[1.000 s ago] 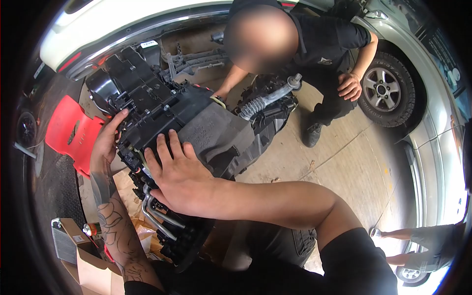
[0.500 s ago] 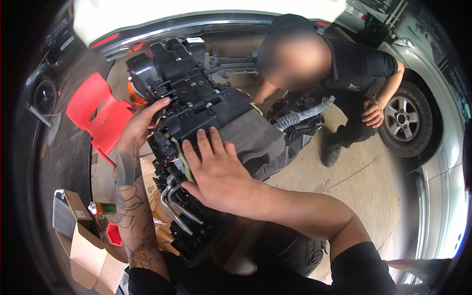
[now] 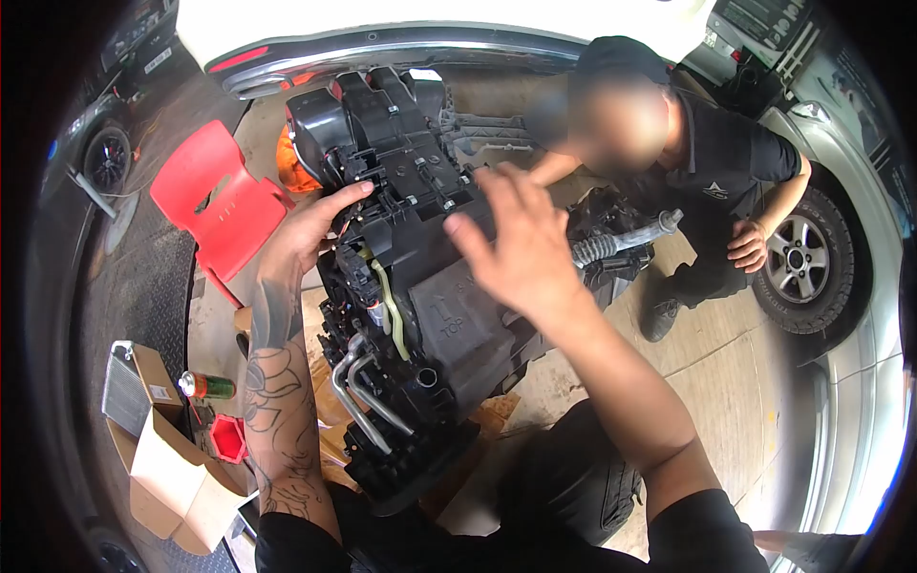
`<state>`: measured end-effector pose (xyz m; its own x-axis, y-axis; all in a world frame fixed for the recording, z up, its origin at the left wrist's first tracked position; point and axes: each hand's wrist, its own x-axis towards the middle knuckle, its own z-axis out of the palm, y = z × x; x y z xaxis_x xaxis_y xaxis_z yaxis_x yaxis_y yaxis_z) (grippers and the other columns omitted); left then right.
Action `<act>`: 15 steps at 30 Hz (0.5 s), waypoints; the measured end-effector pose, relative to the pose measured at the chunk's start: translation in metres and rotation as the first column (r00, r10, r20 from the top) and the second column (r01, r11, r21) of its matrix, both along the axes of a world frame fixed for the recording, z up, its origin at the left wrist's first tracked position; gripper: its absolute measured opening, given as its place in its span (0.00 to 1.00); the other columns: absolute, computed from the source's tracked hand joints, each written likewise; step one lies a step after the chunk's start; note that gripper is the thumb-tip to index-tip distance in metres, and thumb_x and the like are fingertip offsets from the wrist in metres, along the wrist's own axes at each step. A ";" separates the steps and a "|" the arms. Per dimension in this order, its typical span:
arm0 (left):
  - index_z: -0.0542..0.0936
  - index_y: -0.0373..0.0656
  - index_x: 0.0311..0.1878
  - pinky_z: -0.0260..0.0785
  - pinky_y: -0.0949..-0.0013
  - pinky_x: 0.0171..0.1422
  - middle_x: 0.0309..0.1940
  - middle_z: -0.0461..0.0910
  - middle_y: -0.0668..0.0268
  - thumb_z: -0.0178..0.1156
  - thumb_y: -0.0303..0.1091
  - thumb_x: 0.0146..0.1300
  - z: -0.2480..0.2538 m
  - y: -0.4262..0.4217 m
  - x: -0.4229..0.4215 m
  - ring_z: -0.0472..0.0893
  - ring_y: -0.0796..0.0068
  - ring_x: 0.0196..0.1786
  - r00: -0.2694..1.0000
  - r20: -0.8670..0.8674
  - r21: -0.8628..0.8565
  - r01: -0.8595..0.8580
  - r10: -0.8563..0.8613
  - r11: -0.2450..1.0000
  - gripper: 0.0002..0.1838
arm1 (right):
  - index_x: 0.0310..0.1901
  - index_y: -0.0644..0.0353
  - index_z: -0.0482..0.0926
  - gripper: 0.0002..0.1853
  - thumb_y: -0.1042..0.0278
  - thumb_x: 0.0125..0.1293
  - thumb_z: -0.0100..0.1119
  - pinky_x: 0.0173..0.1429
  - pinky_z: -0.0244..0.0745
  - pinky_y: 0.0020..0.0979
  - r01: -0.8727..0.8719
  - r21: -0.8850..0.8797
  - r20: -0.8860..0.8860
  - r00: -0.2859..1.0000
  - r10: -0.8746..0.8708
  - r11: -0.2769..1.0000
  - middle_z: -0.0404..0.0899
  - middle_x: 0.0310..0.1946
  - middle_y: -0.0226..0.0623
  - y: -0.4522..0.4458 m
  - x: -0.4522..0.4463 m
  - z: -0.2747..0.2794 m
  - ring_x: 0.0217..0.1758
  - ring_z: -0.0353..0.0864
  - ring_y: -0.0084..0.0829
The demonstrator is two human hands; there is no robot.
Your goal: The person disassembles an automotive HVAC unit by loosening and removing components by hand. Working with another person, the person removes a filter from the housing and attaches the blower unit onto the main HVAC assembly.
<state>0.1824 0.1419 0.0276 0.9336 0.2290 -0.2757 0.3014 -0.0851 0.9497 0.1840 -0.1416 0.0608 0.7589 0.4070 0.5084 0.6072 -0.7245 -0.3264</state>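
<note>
A large black plastic car air-conditioning unit (image 3: 420,229) stands tilted in front of me, with bent metal pipes (image 3: 355,382) and a pale green strip (image 3: 390,310) on its near side. Its flat grey pad (image 3: 458,320) is marked "TOP". My left hand (image 3: 310,229) grips the unit's left edge, thumb on top and the other fingers hidden behind it. Over the middle of the unit, my right hand (image 3: 523,244) is open with its fingers spread and nothing in it; the palm looks lifted off the surface.
A co-worker (image 3: 721,172) crouches at the right by a car wheel (image 3: 800,253), one hand behind the unit. At the left are a red chair (image 3: 218,205), a spray can (image 3: 208,385), a red tray (image 3: 228,437) and an open cardboard box (image 3: 177,477). A white car's bumper (image 3: 420,43) lies beyond.
My right hand has risen off the unit's top and moved up and to the right, uncovering the grey pad and green strip. My left hand keeps its hold. The view has shifted slightly.
</note>
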 end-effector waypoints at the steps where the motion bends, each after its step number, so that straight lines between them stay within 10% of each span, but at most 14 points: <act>1: 0.78 0.41 0.66 0.67 0.66 0.54 0.49 0.83 0.67 0.76 0.64 0.54 0.001 -0.002 -0.002 0.78 0.74 0.47 1.000 -0.003 0.000 -0.002 0.002 1.000 0.45 | 0.69 0.62 0.72 0.35 0.46 0.69 0.65 0.72 0.64 0.65 0.070 0.035 -0.019 0.997 -0.070 0.997 0.69 0.70 0.57 -0.005 0.014 -0.008 0.75 0.68 0.57; 6: 0.70 0.37 0.74 0.69 0.57 0.61 0.62 0.79 0.58 0.76 0.68 0.52 0.002 0.002 0.002 0.78 0.62 0.59 1.000 -0.018 0.026 -0.013 0.013 1.000 0.56 | 0.82 0.59 0.54 0.49 0.29 0.72 0.50 0.80 0.56 0.63 0.265 -0.123 -0.491 0.821 -0.290 0.956 0.61 0.78 0.59 -0.019 0.053 -0.038 0.82 0.61 0.57; 15: 0.71 0.33 0.72 0.72 0.62 0.69 0.63 0.81 0.54 0.76 0.55 0.60 0.003 -0.010 0.002 0.81 0.65 0.64 0.986 0.166 -0.122 0.011 0.010 0.992 0.46 | 0.80 0.58 0.59 0.46 0.32 0.72 0.50 0.78 0.62 0.53 0.291 -0.134 -0.435 0.842 -0.320 0.947 0.69 0.71 0.59 -0.013 0.046 -0.044 0.77 0.67 0.56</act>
<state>0.1839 0.1318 0.0302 0.9687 0.2028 -0.1429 0.1388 0.0342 0.9897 0.2302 -0.1550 0.0166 0.9884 0.1354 0.0681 0.1515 -0.8759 -0.4581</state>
